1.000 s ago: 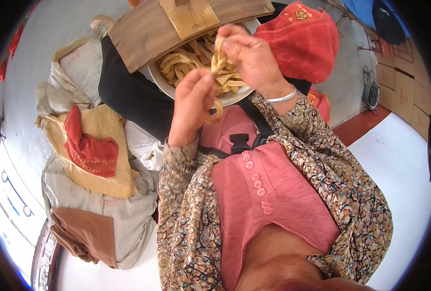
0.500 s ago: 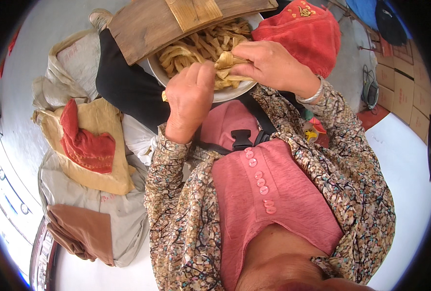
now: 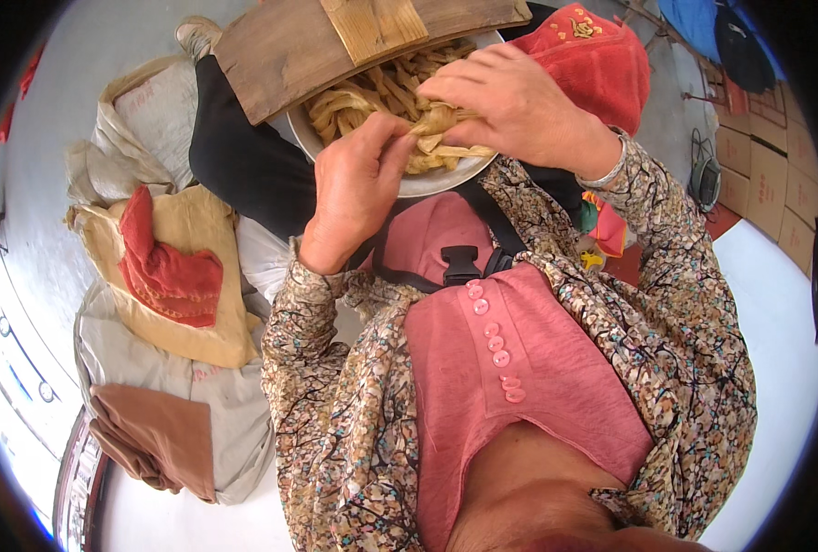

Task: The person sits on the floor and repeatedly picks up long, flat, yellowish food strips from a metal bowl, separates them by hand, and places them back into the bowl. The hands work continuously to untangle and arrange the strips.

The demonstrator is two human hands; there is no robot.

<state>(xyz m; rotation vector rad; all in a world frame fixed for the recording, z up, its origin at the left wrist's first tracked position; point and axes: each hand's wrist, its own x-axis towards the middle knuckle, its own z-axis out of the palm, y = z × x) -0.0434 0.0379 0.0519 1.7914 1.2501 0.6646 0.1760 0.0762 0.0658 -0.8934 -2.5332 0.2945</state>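
A pale metal bowl (image 3: 300,136) holds tangled yellowish dried strips (image 3: 337,118) under a curved wooden board (image 3: 276,78). My left hand (image 3: 354,184) pinches a strip at the bowl's near edge, thumb and forefinger together. Just right of it, my right hand (image 3: 524,120) has its fingers curled over a folded clump of the strips inside the bowl, thumb tucked beneath.
A red cloth (image 3: 593,74) lies right of the bowl. To my left are sacks (image 3: 142,129), a tan bag (image 3: 197,340) with red cloth (image 3: 161,267) and a brown cloth (image 3: 156,437). Cardboard boxes (image 3: 768,184) and a blue sheet (image 3: 680,18) are far right.
Both hands have come down from holding a strip raised near the board to working among the strips in the bowl, the right moving rightward. The dangling loop has gone out of sight.
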